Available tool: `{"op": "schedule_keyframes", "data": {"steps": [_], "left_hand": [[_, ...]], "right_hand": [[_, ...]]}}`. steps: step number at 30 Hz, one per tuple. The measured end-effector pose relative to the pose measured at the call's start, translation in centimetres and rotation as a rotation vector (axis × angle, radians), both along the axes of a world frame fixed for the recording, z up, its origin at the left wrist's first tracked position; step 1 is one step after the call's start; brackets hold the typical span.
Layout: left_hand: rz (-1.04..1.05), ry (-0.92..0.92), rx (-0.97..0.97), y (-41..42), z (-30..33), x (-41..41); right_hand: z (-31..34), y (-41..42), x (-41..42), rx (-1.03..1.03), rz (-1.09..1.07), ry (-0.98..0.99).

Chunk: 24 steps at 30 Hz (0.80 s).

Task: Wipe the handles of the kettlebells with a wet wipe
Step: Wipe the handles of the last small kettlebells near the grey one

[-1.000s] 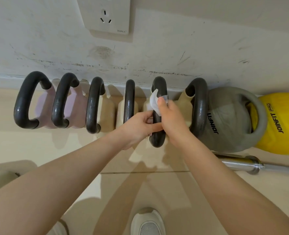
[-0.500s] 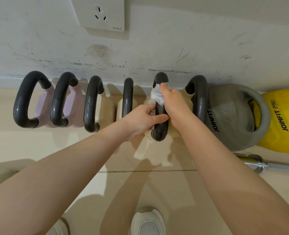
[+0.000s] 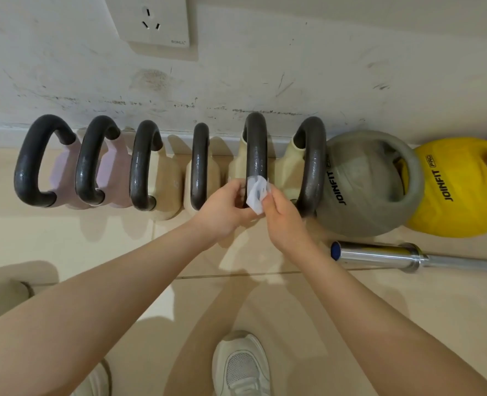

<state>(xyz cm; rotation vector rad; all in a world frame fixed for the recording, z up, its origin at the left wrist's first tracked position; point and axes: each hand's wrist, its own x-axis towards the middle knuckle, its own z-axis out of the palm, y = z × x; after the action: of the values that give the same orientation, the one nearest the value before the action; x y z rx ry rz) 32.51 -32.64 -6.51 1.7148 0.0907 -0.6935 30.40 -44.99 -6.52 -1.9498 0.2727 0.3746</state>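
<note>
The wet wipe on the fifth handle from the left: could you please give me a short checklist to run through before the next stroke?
1. Wet wipe in right hand: ok, pinched.
2. Wipe against the fifth handle: ok, at its near end.
3. Left hand steadying that handle: cannot tell, fingers hidden behind it.
4. Upper handle free of obstruction: ok.
5. Sixth handle within reach next: ok, directly right.
6. Wipe still moist: cannot tell.

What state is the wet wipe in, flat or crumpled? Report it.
Crumpled: the wet wipe is bunched against the dark kettlebell handle, pinched by the right hand.
</note>
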Motion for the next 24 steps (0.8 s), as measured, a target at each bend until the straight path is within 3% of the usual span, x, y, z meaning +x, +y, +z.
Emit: {"op": "schedule_keyframes", "data": {"steps": [2,4,6,9,11,15,21,24], "left_hand": [[0.000,-0.001,0.032,-0.4,0.9,0.1],[0.076,-0.078,0.112,-1.0,2.0,0.5],[0.123,-0.307,0.223,-1.8,3.4,0.9],[0.028,-0.566,0.244,-4.2,5.2,0.9],[-0.047,-0.498,0.199,-6.5,5.3,1.0],[-0.016,-0.111,0.195,-9.8,4.3,2.1],[0.125,0.148,0.087,-10.5,3.9,4.7],[0.088,0.184,0.029,-10.3,4.0,5.1]], "right_hand": [[0.4,-0.8,0.1,0.015,-0.083,0.022],[1.4,-1.8,0.7,0.180,-0.354,0.035],[2.6,-3.3,1.1,0.253,-0.588,-0.012],[3.4,-5.6,0.9,0.251,-0.761,-0.149],[3.2,-7.1,0.3,0.121,-0.770,-0.218],[2.9,-8.4,0.6,0.021,-0.751,-0.256],[2.7,-7.7,3.8,0.333,-0.628,0.070],[1.7,-7.4,4.1,0.379,-0.733,0.049]]}}
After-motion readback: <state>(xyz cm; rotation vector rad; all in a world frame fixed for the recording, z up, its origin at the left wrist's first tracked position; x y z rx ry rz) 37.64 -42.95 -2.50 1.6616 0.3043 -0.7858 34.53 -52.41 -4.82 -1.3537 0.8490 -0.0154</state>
